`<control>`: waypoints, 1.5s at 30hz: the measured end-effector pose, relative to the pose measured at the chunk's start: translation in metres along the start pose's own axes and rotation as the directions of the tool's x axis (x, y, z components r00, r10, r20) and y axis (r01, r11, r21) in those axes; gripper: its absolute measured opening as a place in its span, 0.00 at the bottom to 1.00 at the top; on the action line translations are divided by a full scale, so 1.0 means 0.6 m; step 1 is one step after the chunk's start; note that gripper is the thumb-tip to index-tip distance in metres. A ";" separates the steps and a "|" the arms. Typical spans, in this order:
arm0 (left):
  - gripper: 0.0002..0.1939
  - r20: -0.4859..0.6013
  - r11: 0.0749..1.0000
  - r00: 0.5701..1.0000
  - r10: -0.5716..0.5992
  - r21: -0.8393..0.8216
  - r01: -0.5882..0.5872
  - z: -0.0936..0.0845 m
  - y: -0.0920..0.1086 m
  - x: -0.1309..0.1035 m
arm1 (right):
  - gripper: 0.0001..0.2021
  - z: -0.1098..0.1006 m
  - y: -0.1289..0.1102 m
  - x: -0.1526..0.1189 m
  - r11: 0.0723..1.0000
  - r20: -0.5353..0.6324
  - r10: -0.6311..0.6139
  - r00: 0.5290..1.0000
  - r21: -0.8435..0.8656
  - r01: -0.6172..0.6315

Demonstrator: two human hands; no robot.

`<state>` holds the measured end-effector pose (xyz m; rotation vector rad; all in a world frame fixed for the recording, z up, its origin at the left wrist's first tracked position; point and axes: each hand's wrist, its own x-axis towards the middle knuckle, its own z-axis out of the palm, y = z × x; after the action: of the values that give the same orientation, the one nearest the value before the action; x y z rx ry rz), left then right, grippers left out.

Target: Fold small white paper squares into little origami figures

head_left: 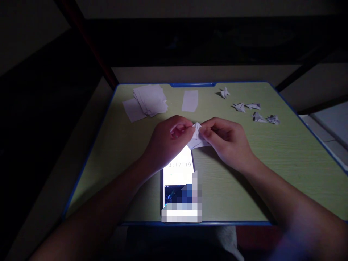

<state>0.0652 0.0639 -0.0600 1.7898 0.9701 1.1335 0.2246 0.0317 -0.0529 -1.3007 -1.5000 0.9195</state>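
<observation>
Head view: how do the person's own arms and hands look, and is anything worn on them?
The bare left hand and bare right hand show no glove, ring or wristband. The left forearm and right forearm are uncovered toward the hands; a blurred bluish patch at lower right may be sleeve fabric.

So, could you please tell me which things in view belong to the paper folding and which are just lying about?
Belong, it seems:
folded paper, pinched by the left hand and right hand
paper stack
single paper sheet
five folded paper pieces

Just lying about, probably:
phone, screen lit
white object beside the table
</observation>
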 end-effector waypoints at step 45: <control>0.03 -0.024 0.996 0.998 -0.062 -0.068 0.060 -0.012 -0.001 0.008 | 0.09 -0.004 0.002 0.009 0.982 -0.005 0.088 0.996 0.168 -0.086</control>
<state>0.0596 0.0699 -0.0570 1.6845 0.9838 1.1406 0.2270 0.0372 -0.0526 -1.2535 -1.3345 1.0690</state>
